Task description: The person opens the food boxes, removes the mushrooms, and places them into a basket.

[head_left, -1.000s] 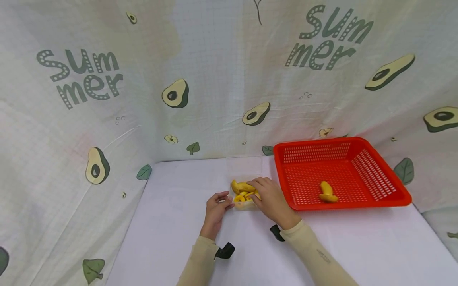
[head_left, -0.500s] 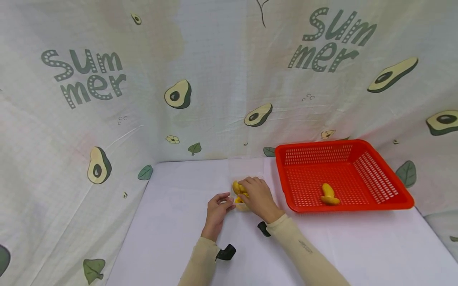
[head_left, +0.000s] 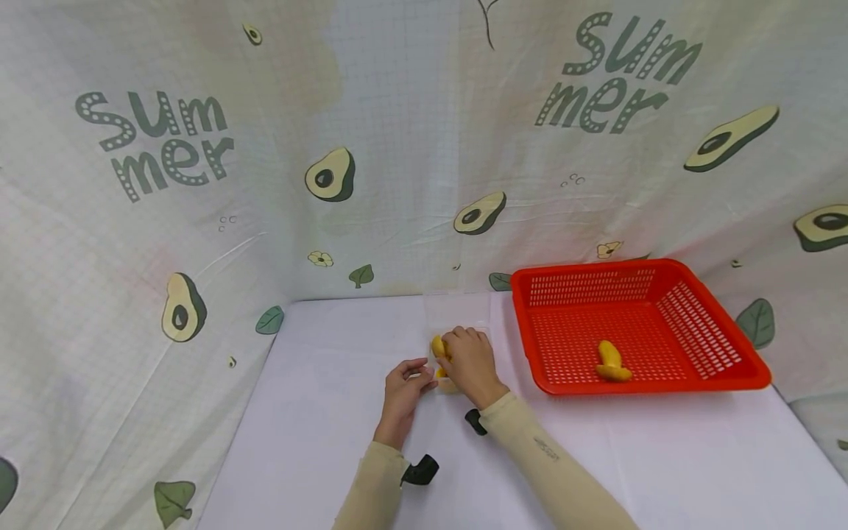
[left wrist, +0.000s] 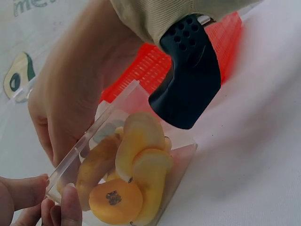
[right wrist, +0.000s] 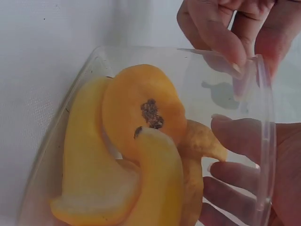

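Note:
A small clear plastic box [head_left: 448, 386] stands mid-table, holding several yellow mushrooms [right wrist: 84, 141]. My left hand [head_left: 400, 401] pinches the near left corner of its rim between thumb and fingers. My right hand [head_left: 472, 366] reaches down into the box from the right. In the right wrist view, its thumb and fingers close on a brownish-yellow mushroom [right wrist: 207, 141] at the wall; the head view shows only part of this mushroom, beside the fingertips. Another yellow mushroom [left wrist: 115, 200] turns its round, dark-marked cap toward the left wrist camera.
To the right sits a red plastic basket [head_left: 583, 324] with one yellow mushroom [head_left: 609, 355] inside. The box's transparent lid [head_left: 457, 311] stands raised behind it. A printed cloth [head_left: 397, 147] hangs behind the white table [head_left: 331, 383].
My right hand has moved left over the box and now covers more of the mushrooms. The left hand keeps its hold on the corner. The head view has shifted slightly.

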The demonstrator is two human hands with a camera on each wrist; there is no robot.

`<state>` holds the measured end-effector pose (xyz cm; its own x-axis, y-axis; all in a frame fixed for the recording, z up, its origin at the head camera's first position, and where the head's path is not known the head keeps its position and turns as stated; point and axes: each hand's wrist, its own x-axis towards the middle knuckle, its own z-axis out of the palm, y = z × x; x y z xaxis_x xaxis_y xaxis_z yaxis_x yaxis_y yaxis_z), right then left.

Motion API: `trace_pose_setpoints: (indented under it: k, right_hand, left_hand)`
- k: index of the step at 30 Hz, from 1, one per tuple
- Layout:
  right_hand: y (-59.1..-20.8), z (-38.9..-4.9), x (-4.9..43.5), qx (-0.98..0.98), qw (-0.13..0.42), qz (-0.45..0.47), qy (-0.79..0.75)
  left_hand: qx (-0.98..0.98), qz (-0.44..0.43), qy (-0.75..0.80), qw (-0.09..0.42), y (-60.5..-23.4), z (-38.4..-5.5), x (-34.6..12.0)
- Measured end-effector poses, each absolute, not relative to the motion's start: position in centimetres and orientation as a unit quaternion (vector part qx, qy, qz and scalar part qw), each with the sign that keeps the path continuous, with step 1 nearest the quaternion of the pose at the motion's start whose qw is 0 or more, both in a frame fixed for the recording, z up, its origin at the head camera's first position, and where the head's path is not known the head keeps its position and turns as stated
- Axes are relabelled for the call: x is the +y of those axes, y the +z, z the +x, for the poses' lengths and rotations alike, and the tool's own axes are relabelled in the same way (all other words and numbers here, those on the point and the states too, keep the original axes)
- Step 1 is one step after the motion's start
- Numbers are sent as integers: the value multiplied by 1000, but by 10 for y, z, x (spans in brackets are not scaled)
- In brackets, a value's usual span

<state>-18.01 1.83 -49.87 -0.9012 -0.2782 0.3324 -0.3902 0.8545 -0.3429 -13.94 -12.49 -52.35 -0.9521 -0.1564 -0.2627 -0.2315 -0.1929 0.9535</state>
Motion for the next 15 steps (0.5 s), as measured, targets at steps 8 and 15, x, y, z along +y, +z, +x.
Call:
trace_pose_setpoints:
  k: [8,15]
  right_hand:
    - [-502,-185,14,-960,117,142,210]
    - [-504,-186,14,-955,126,142,229]
  left_hand:
    - [635,-156,756,28,-525,-140,-124]
    - [637,-141,758,17,-527,-139,-125]
